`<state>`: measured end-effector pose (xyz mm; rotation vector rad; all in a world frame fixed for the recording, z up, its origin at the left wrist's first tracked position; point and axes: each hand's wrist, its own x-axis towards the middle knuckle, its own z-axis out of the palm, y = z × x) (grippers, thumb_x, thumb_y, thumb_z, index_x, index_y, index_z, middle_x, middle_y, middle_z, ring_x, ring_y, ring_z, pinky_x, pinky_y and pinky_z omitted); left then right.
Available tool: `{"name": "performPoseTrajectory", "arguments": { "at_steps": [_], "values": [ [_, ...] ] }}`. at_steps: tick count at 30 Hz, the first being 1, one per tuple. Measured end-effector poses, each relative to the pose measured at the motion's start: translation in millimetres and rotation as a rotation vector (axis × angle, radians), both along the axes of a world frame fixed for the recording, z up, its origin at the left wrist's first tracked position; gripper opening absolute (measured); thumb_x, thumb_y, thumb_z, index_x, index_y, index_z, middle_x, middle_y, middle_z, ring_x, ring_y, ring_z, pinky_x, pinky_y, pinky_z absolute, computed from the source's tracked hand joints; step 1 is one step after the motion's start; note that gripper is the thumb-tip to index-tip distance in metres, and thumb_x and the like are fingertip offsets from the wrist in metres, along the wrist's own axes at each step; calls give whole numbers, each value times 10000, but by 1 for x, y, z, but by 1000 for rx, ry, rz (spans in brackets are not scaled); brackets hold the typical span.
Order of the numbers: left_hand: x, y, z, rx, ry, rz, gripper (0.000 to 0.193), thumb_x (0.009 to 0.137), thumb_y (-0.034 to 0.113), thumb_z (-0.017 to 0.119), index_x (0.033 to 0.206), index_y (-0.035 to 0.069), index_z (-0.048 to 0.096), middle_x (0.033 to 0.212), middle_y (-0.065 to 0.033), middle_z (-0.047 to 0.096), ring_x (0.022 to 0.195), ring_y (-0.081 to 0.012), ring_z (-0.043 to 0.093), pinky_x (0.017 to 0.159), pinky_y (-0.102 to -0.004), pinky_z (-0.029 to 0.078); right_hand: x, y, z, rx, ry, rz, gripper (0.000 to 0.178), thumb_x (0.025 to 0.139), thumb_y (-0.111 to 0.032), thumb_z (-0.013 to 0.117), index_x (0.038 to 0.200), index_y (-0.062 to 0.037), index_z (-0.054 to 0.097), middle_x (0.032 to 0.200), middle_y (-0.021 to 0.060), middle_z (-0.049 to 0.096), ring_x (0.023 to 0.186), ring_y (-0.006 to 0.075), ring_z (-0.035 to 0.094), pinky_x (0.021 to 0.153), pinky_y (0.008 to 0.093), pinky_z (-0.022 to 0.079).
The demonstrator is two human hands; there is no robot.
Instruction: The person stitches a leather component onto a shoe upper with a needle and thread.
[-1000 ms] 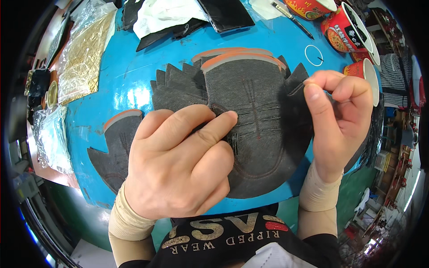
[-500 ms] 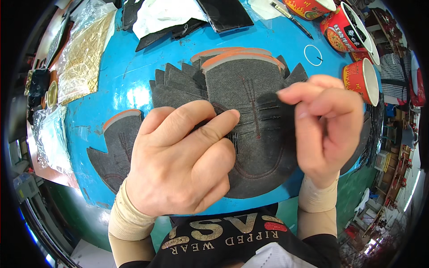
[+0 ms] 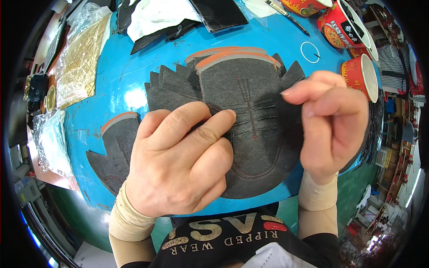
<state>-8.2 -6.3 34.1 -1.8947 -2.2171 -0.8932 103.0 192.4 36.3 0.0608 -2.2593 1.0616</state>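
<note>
Left hand (image 3: 178, 165) curled over the dark stitched piece (image 3: 259, 154); cannot tell whether it grips. Right hand (image 3: 335, 120) half-curled above the piece's right side; cannot tell if anything is held. Piece lies atop similar pieces (image 3: 172, 82), blue table (image 3: 120, 76) beneath; red bowl (image 3: 355, 77) beyond, right.

I am watching from far off through the wide left camera of two riding on the person's head. It is facing down from close above the left hand (image 3: 181, 158), the right hand (image 3: 335, 125) and the blue table (image 3: 118, 85), bending straight lines near its dark edge.
</note>
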Motion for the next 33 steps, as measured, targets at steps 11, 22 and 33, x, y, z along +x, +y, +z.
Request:
{"name": "performPoseTrajectory", "arguments": {
  "at_steps": [11, 22, 33],
  "values": [
    [1, 0, 5, 25, 22, -9, 216, 592, 95, 618, 794, 49, 558, 1080, -106, 670, 917, -282, 593, 739, -391, 426, -8, -12, -2, 510, -81, 56, 250, 580, -109, 691, 815, -149, 614, 897, -58, 642, 832, 191, 557, 732, 365, 363],
    [2, 0, 3, 40, 121, 63, 178, 658, 123, 651, 811, 75, 575, 1021, -50, 661, 935, -220, 574, 747, -364, 425, -8, -30, -5, 588, -99, -66, 241, 618, 3, 643, 817, -128, 610, 814, -62, 635, 835, 188, 548, 770, 357, 357],
    [-1, -3, -6, 210, 52, 61, 171, 633, 2, 607, 792, 52, 570, 944, -60, 681, 830, -260, 611, 735, -381, 423, -10, -19, -18, 292, -74, 13, 202, 665, 41, 526, 802, -106, 545, 865, -16, 707, 941, 246, 550, 844, 385, 372]
  ]
}}
